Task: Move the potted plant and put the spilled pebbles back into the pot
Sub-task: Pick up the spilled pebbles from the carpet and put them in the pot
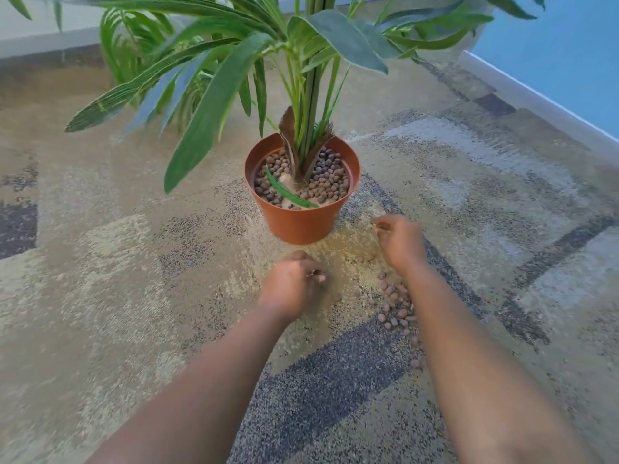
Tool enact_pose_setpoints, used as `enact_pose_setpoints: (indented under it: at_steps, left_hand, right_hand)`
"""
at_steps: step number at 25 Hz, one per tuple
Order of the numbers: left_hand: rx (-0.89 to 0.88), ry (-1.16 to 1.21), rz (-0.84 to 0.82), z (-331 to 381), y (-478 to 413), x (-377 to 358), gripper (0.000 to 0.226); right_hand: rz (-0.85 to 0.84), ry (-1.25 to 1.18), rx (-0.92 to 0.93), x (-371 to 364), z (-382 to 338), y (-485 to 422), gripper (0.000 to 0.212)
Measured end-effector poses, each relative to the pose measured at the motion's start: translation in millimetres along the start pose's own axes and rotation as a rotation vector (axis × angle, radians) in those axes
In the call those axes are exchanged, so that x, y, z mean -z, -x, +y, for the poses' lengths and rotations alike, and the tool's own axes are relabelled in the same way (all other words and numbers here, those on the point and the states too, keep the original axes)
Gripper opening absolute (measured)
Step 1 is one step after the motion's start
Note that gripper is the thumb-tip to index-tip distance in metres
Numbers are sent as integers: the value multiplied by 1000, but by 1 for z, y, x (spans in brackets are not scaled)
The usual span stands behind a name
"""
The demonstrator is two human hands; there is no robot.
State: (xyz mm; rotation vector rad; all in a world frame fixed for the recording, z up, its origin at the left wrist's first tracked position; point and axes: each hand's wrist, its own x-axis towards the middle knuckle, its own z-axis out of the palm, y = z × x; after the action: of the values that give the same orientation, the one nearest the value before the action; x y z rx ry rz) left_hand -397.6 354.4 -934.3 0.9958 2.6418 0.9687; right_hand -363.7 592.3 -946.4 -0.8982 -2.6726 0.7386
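**A:** Where is the plant?

**B:** A terracotta-coloured plastic pot (pixel 301 226) stands upright on patterned beige and grey carpet (pixel 134 296), just above the middle of the view. The plant (pixel 311 95) has its long axis vertical: green stems rise straight up toward 12 o'clock and run out of the top of the frame. Long leaves fan outward, mostly toward 9 and 10 o'clock.

**A:** And the pebbles?

**B:** Brown clay pebbles (pixel 328 182) fill most of the pot around the stems, with pale filler showing at the near side. 1 loose green leaf (pixel 288 192) lies across them, pointing from 10 to 4 o'clock. The spilled pebbles (pixel 393 306) lie on the carpet at 5 o'clock from the pot, in a loose trail that runs back toward the viewer beside the right forearm.

**A:** What are the 2 hands doing?

**B:** Both reach forward, low over the carpet. The left hand (pixel 291 286) is at 6 o'clock from the pot, fingers curled downward. The right hand (pixel 398 242) is at 4 o'clock, close to the pot's base, fingers also curled. Blur hides whether either grasps pebbles; I cannot tell.

**A:** Anything else?

**B:** A blue wall (pixel 552 61) with a white skirting board (pixel 536 95) crosses at 2 o'clock.
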Motion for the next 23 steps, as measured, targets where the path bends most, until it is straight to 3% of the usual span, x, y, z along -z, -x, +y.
enact_pose_setpoints:
  at_steps: [5, 10, 12, 15, 18, 23]
  left_hand:
    - [-22, -61, -135, 2, 5, -24, 14]
    - [-33, -79, -95, 6, 4, -27, 17]
    - [-31, -37, 16, 13, -3, -17, 15]
    - [28, 49, 177, 34, -26, 13, 13]
    - [138, 276, 296, 48, -50, 45, 16]
    - [482, 518, 493, 42, -65, 88, 13]
  right_hand:
    - [95, -206, -20, 21, 8, -2, 23]
    - [479, -521, 26, 57, -25, -6, 26]
    - [433, -570, 82, 71, -49, -13, 28]
    - [237, -461, 151, 74, -85, -21, 29]
    - [120, -365, 204, 64, -113, -13, 29]
    - [34, -202, 307, 45, -138, 0, 29]
